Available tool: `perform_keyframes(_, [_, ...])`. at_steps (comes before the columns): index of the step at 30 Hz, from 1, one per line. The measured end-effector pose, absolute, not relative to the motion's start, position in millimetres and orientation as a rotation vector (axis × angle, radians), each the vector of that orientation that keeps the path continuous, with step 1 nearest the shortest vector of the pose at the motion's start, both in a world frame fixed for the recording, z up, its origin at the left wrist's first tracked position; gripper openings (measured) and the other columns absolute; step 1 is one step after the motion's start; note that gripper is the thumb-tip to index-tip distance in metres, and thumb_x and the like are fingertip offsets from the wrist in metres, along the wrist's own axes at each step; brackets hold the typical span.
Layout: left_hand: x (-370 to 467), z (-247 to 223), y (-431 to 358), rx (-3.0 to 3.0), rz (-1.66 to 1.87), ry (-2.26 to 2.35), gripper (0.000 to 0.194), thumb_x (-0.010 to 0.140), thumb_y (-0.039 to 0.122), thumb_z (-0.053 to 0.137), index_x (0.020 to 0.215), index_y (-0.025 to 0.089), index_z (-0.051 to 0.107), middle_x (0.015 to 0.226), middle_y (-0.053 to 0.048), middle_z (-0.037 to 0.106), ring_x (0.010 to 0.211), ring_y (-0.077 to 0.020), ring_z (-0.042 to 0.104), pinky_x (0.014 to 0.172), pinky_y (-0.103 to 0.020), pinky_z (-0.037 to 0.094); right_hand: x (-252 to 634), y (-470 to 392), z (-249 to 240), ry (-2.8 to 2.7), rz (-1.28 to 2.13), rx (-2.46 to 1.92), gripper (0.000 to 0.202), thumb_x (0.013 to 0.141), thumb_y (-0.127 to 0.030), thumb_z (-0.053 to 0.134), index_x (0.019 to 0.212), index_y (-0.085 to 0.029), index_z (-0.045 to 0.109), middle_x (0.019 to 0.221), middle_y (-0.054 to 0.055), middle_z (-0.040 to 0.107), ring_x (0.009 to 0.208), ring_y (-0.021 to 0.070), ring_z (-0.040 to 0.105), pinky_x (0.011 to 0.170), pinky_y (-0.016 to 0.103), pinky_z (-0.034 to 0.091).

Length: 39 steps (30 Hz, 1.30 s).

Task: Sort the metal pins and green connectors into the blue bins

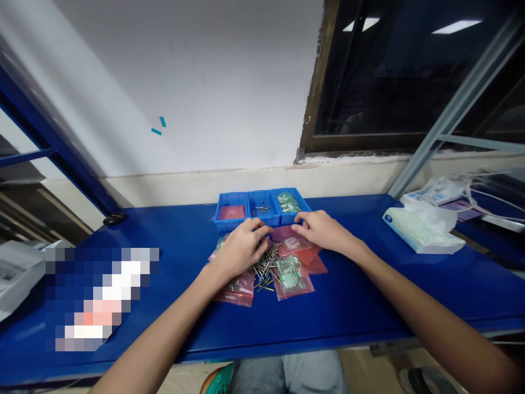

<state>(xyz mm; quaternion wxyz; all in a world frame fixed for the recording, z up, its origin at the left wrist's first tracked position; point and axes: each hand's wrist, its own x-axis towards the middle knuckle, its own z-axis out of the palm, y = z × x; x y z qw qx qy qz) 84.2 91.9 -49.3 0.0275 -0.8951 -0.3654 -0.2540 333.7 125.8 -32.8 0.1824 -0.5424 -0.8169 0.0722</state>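
Note:
My left hand [243,245] hovers over or rests at the left side of a heap of thin metal pins, rivet-like in shape [266,268]. Its fingers are bent but apart, and nothing shows in them. By the upper edge of a pink zip bag [292,246] is my right hand [319,227], fingers loosely curved with a gap between them; whether it touches the bag I cannot tell. Another pink bag with pale green contents [291,276] lies right of the heap. A further pink bag [240,293] lies partly under my left wrist.
Behind my hands stand three joined blue bins: the left [230,223] holds pink material, the middle [262,197] a few pins, the right [289,201] green-and-clear packets. A tissue pack [422,230] sits right on the blue table [348,295]. White boxes [20,273] stand left.

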Motion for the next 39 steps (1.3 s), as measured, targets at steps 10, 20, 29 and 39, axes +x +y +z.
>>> perform_keyframes(10, [87.9,-54.2,92.0,-2.872,-0.562,-1.084,0.031,0.101,0.028,0.043,0.120,0.020,0.067,0.107,-0.010,0.057,0.103,-0.0248,0.053,0.093,-0.044,0.046,326.2,121.7,-36.4,-2.414,0.485,-1.496,0.037,0.086,-0.038,0.062,0.115,-0.015,0.064,0.072,0.005,0.066,0.067,0.0208,0.061,0.062,0.032,0.040])
perform_keyframes(20, [89.1,-56.6,90.5,-2.901,-0.521,-1.093,0.033,0.101,0.032,0.043,0.125,0.024,0.065,0.111,-0.011,0.053,0.104,-0.0254,0.050,0.095,-0.044,0.045,320.9,122.5,-42.6,-2.290,0.548,-1.408,0.035,0.079,-0.022,0.065,0.113,-0.016,0.060,0.072,0.000,0.061,0.065,0.0159,0.057,0.061,0.028,0.038])
perform_keyframes(29, [89.0,-47.0,84.9,-2.937,-0.454,-1.023,0.035,0.103,0.028,0.040,0.129,0.025,0.062,0.109,-0.010,0.054,0.104,-0.0246,0.051,0.094,-0.043,0.044,328.4,127.5,-42.9,-2.201,0.424,-1.373,0.020,0.082,-0.020,0.059,0.102,-0.019,0.064,0.068,0.000,0.063,0.058,0.0138,0.055,0.058,0.028,0.039])
perform_keyframes(39, [89.4,-46.8,84.7,-3.001,-0.466,-0.990,0.031,0.102,0.030,0.043,0.123,0.025,0.065,0.113,-0.007,0.062,0.106,-0.0227,0.056,0.092,-0.039,0.042,323.2,122.3,-41.9,-2.268,0.367,-1.338,0.030,0.072,-0.017,0.072,0.102,-0.020,0.068,0.092,0.004,0.066,0.079,0.0178,0.060,0.072,0.030,0.044])
